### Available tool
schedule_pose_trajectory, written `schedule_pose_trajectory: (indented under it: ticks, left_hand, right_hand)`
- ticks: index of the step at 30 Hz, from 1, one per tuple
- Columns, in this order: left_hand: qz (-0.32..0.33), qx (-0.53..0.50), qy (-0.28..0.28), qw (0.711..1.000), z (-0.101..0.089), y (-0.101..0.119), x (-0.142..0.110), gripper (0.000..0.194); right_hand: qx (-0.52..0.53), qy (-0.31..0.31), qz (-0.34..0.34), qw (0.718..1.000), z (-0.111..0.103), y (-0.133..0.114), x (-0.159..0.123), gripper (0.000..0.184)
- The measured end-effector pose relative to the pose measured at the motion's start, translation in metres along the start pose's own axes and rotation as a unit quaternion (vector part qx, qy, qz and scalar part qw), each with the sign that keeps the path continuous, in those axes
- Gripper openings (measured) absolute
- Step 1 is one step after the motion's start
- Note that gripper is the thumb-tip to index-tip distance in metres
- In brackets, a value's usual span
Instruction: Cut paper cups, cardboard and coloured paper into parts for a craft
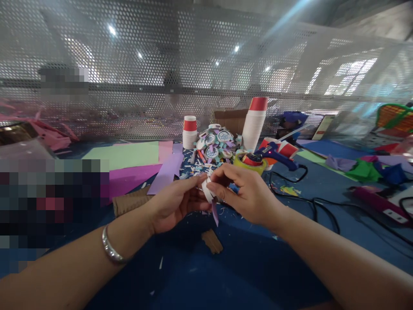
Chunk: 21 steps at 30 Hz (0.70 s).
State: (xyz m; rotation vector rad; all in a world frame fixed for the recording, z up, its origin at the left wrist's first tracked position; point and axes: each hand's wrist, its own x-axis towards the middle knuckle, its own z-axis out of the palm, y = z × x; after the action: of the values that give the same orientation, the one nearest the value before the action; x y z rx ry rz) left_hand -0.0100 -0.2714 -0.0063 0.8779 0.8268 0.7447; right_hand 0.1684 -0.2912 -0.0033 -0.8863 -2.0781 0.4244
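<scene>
Between my two hands is a small white round paper piece [207,189], seen nearly edge-on, with a purple paper strip [215,214] hanging below it. My left hand [177,200] grips its left edge with thumb and fingertips, the other fingers curled beneath. Thumb and forefinger of my right hand [243,191] pinch it from the right; its far face is hidden. Just beyond lies a heap of similar white paper discs [211,152] with blue grid drawings and purple and teal paper tabs. A torn piece of brown cardboard [212,241] lies below my hands.
Paper cup stacks [254,127] stand behind the heap. A blue glue gun [277,156] rests by a yellow tape roll [250,163], its black cable [314,202] running right. Coloured paper sheets [125,157] lie left, a purple-red power strip [380,204] right. A perforated metal panel [145,56] closes the back.
</scene>
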Motion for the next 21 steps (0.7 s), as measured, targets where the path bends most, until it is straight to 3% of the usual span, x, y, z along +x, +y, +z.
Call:
schedule_pose_trajectory:
  ticks: [8, 21]
  left_hand:
    - [0.000, -0.012, 0.006, 1.000, -0.0005, 0.0005, 0.0006, 0.024]
    - [0.016, -0.010, 0.018, 1.000, -0.0031, 0.0003, 0.0032, 0.025]
  right_hand:
    - [-0.027, 0.020, -0.017, 0.999, 0.0032, 0.0001, -0.0011, 0.012]
    - [-0.017, 0.000, -0.006, 1.000, 0.0033, 0.0019, -0.0029, 0.006]
